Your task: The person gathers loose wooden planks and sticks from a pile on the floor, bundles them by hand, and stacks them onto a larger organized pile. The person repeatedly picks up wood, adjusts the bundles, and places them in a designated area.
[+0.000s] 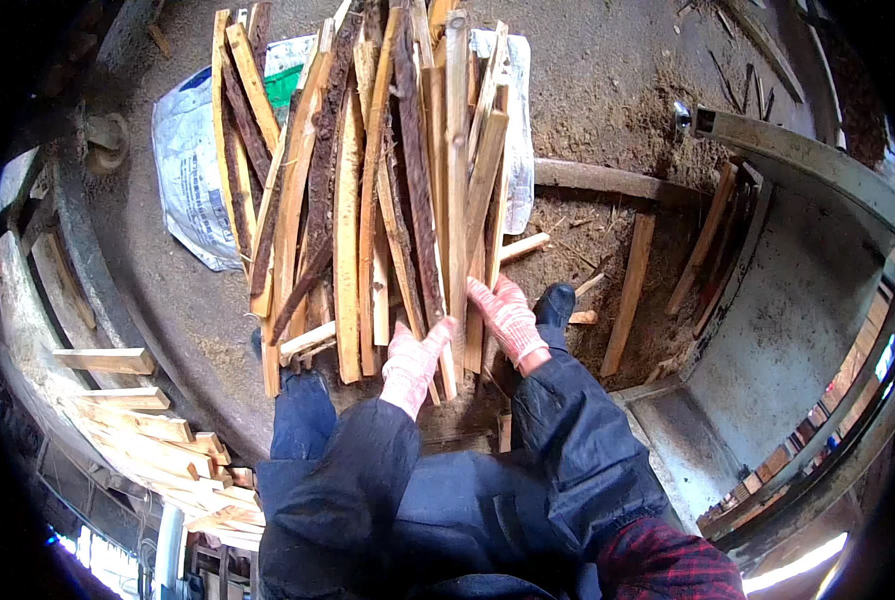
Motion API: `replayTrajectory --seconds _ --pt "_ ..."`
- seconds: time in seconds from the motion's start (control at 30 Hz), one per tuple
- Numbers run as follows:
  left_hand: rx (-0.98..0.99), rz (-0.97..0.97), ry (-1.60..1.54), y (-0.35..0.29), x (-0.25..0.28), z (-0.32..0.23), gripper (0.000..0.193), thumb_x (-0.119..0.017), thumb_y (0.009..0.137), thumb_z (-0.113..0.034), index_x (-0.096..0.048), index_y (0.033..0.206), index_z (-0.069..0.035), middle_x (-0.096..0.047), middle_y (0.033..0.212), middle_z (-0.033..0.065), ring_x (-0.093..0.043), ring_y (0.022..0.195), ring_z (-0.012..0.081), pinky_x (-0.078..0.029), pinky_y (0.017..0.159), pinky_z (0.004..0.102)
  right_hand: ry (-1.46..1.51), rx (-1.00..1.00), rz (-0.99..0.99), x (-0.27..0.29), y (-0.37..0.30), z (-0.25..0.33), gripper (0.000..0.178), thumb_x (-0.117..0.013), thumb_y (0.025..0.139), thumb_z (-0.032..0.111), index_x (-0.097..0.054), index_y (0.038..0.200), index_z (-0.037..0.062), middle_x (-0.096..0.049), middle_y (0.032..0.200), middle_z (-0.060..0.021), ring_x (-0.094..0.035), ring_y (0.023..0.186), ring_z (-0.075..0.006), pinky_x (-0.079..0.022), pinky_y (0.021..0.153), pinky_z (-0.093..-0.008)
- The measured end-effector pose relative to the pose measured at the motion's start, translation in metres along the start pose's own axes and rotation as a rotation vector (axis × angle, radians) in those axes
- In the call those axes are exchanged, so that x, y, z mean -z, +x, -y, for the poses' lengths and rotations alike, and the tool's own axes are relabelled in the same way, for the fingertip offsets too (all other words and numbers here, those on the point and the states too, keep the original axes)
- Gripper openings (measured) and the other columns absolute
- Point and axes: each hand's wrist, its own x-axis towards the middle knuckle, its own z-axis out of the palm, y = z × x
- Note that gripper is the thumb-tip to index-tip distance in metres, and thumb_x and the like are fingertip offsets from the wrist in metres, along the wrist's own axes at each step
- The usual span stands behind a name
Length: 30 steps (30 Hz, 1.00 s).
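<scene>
A big pile of long wooden strips (pixel 348 230), some with dark bark, lies lengthwise in front of me on a white plastic sack (pixel 190 185). Both my hands wear pinkish-white knit gloves at the near ends of the strips. My left hand (pixel 415 362) is closed on the near end of a bark-edged strip (pixel 418 200). Close by on the right, my right hand (pixel 508 318) grips the side of a pale, straight strip (pixel 457 150) with its thumb and fingers. The exact contact under the fingertips is partly hidden.
At the left rises a stack of pale cut wood pieces (pixel 168 440). On the right stands a grey metal trough-like frame (pixel 788 310), with a loose board (pixel 629 295) in front of it. My dark shoe (pixel 556 303) is beside my right hand. Wood scraps and sawdust cover the ground.
</scene>
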Motion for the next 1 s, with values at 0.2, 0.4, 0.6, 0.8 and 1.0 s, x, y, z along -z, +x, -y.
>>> replayTrajectory --seconds 0.2,0.4,0.6,0.8,1.0 --pt "-0.139 -0.167 0.253 -0.018 0.019 -0.099 0.104 -0.068 0.074 -0.062 -0.027 0.144 0.004 -0.040 0.140 0.0291 -0.041 0.130 0.0385 -0.036 0.107 0.0394 -0.434 0.179 -0.235 -0.013 0.035 0.084 0.078 -0.055 0.082 0.065 -0.056 0.117 -0.0054 -0.061 0.113 -0.0268 -0.057 0.107 -0.0416 -0.044 0.093 -0.0419" --pt "-0.286 -0.023 -0.039 -0.063 0.080 -0.087 0.077 -0.076 0.080 -0.020 -0.033 0.141 0.002 -0.043 0.140 0.0214 -0.047 0.126 0.0299 -0.042 0.102 0.0396 -0.361 0.171 -0.058 0.035 0.052 0.056 0.067 -0.051 0.091 0.053 -0.053 0.127 -0.0032 -0.051 0.135 -0.0197 -0.048 0.125 -0.0286 -0.038 0.103 -0.0365" --pt "-0.405 -0.683 0.044 0.036 0.237 -0.098 0.063 -0.066 0.087 -0.029 -0.042 0.136 0.002 -0.047 0.137 0.0213 -0.045 0.128 0.0318 -0.036 0.108 0.0390 -0.343 0.207 -0.406 0.066 0.138 -0.009 0.050 -0.046 0.096 0.041 -0.056 0.125 0.0016 -0.062 0.118 -0.0199 -0.059 0.107 -0.0339 -0.045 0.092 -0.0387" --pt "-0.622 -0.681 0.578 0.184 0.374 -0.078 0.078 -0.071 0.079 -0.045 -0.045 0.131 0.007 -0.056 0.126 0.0241 -0.054 0.117 0.0338 -0.039 0.101 0.0357 -0.238 0.046 -0.293 0.089 0.149 0.002 0.073 -0.063 0.083 0.051 -0.054 0.124 -0.0082 -0.065 0.111 -0.0166 -0.060 0.099 -0.0234 -0.046 0.085 -0.0338" --pt "-0.490 -0.538 0.228 0.223 0.407 -0.076 0.087 -0.078 0.071 -0.042 -0.043 0.131 0.011 -0.056 0.125 0.0242 -0.056 0.114 0.0311 -0.042 0.098 0.0361 0.307 -0.041 -0.047 0.073 0.138 0.033 0.048 -0.069 0.086 0.033 -0.059 0.115 -0.0033 -0.066 0.105 -0.0098 -0.061 0.092 -0.0187 -0.048 0.081 -0.0337"
